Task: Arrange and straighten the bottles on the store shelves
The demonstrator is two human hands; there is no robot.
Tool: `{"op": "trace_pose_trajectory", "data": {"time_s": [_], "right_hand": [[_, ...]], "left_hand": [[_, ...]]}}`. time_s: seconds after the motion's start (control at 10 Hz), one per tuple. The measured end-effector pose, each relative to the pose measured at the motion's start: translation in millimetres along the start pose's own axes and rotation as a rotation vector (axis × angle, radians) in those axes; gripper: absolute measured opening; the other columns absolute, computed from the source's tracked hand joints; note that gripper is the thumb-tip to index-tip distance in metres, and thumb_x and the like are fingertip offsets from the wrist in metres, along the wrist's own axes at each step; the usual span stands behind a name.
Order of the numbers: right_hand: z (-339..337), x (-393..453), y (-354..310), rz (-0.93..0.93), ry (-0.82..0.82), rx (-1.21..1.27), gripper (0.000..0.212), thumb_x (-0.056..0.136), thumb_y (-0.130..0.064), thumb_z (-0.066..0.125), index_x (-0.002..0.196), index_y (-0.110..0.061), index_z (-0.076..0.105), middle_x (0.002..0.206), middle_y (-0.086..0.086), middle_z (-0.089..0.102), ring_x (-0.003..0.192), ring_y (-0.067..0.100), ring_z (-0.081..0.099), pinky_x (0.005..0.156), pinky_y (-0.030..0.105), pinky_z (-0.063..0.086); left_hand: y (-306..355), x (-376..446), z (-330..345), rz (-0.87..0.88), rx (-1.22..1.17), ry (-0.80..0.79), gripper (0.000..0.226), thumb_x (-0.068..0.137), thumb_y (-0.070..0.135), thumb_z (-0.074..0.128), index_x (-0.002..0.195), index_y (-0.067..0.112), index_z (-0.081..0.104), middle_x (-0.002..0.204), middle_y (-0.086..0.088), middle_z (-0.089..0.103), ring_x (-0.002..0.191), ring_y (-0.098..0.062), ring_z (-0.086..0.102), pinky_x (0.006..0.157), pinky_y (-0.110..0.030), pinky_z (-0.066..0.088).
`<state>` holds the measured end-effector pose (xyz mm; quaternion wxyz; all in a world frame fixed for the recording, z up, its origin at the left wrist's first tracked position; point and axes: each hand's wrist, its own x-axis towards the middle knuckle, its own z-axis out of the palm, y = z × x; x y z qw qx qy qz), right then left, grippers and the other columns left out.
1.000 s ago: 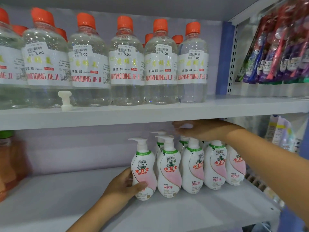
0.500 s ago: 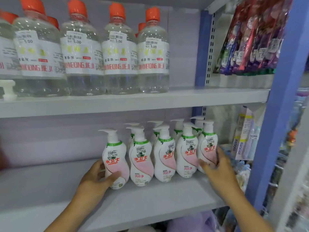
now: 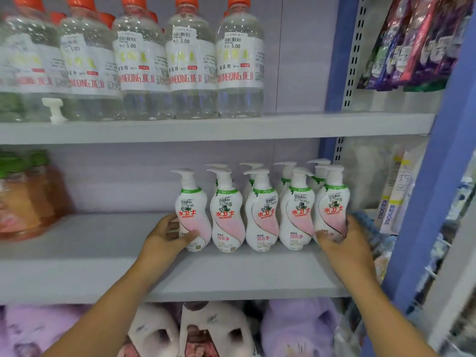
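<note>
Hands (image 3: 164,237) (image 3: 340,240) now bracket closer-packed pump bottles (image 3: 261,212).

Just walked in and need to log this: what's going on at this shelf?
A person is tidying a row of pump bottles on the middle shelf. The left hand grips the leftmost bottle, the right hand the rightmost bottle. The front row of five stands upright, close together.

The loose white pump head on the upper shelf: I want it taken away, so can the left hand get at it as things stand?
Probably yes. The pump head stands at the upper shelf's front edge with nothing before it, but the left hand is wrapped around the end pump bottle and must let go first.
</note>
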<state>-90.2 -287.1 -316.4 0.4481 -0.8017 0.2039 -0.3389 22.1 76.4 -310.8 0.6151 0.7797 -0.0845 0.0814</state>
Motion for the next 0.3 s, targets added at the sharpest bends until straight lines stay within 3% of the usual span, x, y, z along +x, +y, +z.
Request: {"op": "trace_pose_trajectory", "data": {"time_s": [0.1, 0.2, 0.3], "right_hand": [[-6, -12, -10, 0.033, 0.024, -0.136, 0.077, 0.078, -0.039, 0.081, 0.143, -0.026, 0.042, 0.142, 0.006, 0.051, 0.124, 0.035, 0.056, 0.097, 0.055, 0.05], [-17, -44, -26, -0.069, 0.0, -0.136, 0.087, 0.08, -0.045, 0.08, 0.152, -0.027, 0.033, 0.151, 0.004, 0.041, 0.134, 0.029, 0.047, 0.107, 0.052, 0.045], [-31, -77, -39, -0.136, -0.083, 0.04, 0.081, 0.085, -0.045, 0.077, 0.154, -0.034, 0.036, 0.151, -0.009, 0.044, 0.136, 0.015, 0.045, 0.112, 0.044, 0.042]], "left_hand": [[7, -15, -1, -0.01, 0.032, 0.026, 0.082, 0.084, 0.028, 0.085, 0.152, 0.026, 0.039, 0.137, 0.003, 0.057, 0.1, -0.004, 0.063, 0.073, -0.016, 0.049], [16, -41, -7, -0.038, 0.061, 0.032, 0.099, 0.082, 0.038, 0.086, 0.16, 0.026, 0.026, 0.153, -0.001, 0.043, 0.114, -0.017, 0.057, 0.08, -0.026, 0.049], [27, -67, -17, -0.025, 0.112, 0.055, 0.098, 0.078, 0.046, 0.086, 0.158, 0.027, 0.031, 0.158, -0.002, 0.04, 0.121, -0.018, 0.055, 0.094, -0.034, 0.047]]}}
